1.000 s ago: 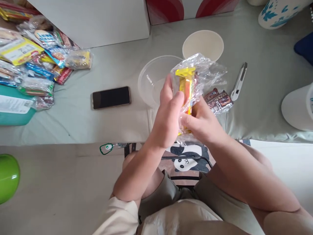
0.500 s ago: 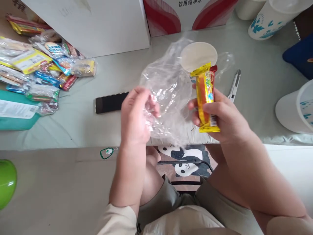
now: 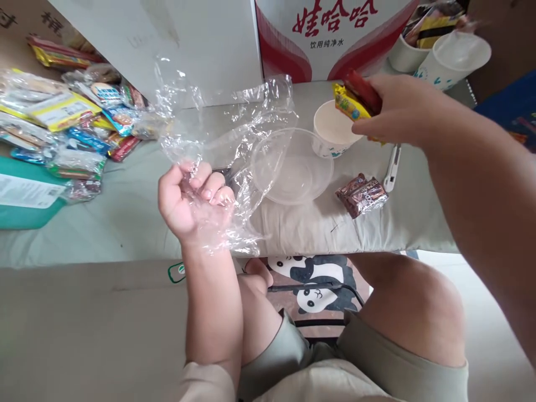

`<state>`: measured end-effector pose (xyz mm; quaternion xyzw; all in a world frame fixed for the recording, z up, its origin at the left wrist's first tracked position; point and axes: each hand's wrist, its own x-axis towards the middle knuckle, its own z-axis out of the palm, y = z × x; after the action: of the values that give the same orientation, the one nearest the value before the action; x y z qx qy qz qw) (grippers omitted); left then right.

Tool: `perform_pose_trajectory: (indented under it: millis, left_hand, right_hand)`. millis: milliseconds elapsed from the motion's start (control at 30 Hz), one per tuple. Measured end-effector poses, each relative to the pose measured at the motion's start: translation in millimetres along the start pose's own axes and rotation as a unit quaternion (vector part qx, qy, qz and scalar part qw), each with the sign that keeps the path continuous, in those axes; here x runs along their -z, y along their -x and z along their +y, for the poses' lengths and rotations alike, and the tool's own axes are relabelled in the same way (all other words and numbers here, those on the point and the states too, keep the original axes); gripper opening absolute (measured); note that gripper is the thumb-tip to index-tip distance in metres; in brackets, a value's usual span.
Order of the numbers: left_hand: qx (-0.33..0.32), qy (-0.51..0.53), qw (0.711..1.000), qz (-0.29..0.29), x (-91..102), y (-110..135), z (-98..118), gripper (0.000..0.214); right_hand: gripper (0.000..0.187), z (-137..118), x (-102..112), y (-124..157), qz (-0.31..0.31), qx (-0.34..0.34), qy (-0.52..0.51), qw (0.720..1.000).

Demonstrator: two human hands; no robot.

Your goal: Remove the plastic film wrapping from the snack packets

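Note:
My left hand [image 3: 196, 204] is closed on a crumpled clear plastic bag [image 3: 251, 131], which spreads up and to the right of the fingers. My right hand [image 3: 402, 109] grips wrapped snack bars, one in a yellow wrapper [image 3: 350, 103] and one in a red wrapper [image 3: 363, 92], above the rim of a white paper cup [image 3: 330, 131]. Between the hands sits a clear round plastic bowl [image 3: 293, 173], partly behind the bag. Brown wrapped snacks [image 3: 362, 195] lie below the cup, and a white utility knife [image 3: 392, 170] is close beside them.
Many packaged snacks [image 3: 62, 111] are heaped at the left by a teal package [image 3: 29, 192]. A white box [image 3: 209, 50] and a red-and-white carton [image 3: 335, 39] line the back. More paper cups [image 3: 458, 58] stand at the far right. A phone [image 3: 221, 174] is mostly hidden under the bag.
My right hand has carried the snack bars up and right, to the paper cup. My left hand has drawn the plastic bag leftward, uncovering the clear bowl. The brown snacks now show. The view has shifted.

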<state>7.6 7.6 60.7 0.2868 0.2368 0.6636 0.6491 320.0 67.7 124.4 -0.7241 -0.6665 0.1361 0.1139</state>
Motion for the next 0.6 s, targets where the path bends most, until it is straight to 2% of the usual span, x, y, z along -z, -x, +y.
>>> perform_pose_trajectory:
  millis: [100, 167, 267, 333, 400, 500, 533, 600]
  left_hand:
    - [-0.001, 0.048, 0.999, 0.018, -0.4, 1.6, 3.9, 0.017]
    - [-0.018, 0.082, 0.996, 0.014, 1.1, 0.9, 6.9, 0.016]
    - [-0.038, 0.125, 0.991, 0.011, 1.6, -0.3, 9.6, 0.015]
    - [-0.036, 0.139, 0.989, 0.021, -0.2, 0.1, 10.1, 0.015]
    - [-0.031, 0.147, 0.988, 0.038, -3.3, 1.6, 10.7, 0.014]
    - [-0.028, 0.156, 0.985, 0.075, -7.6, 4.5, 14.1, 0.018]
    - [-0.026, 0.158, 0.983, 0.089, -8.7, 5.3, 15.7, 0.020]
    - [-0.023, 0.161, 0.980, 0.115, -10.3, 6.9, 18.9, 0.026]
  right_hand:
    - [0.022, -15.5, -1.1, -7.7, -0.013, 0.040, 0.018, 0.999]
    - [0.023, -26.8, -12.2, -4.7, -0.047, 0.073, 0.030, 0.996]
    - [0.032, -43.3, -36.6, -0.5, -0.123, 0.142, 0.080, 0.979]
    - [0.043, -50.6, -46.9, 1.0, -0.148, 0.167, 0.095, 0.970]
    - [0.051, -51.6, -46.4, 5.6, -0.125, 0.165, 0.079, 0.975]
    - [0.048, -40.0, -33.0, 25.6, -0.049, 0.130, 0.093, 0.986]
    - [0.048, -34.0, -29.3, 36.1, -0.050, 0.110, 0.120, 0.985]
    - [0.054, -22.4, -28.6, 59.6, -0.112, 0.069, 0.171, 0.976]
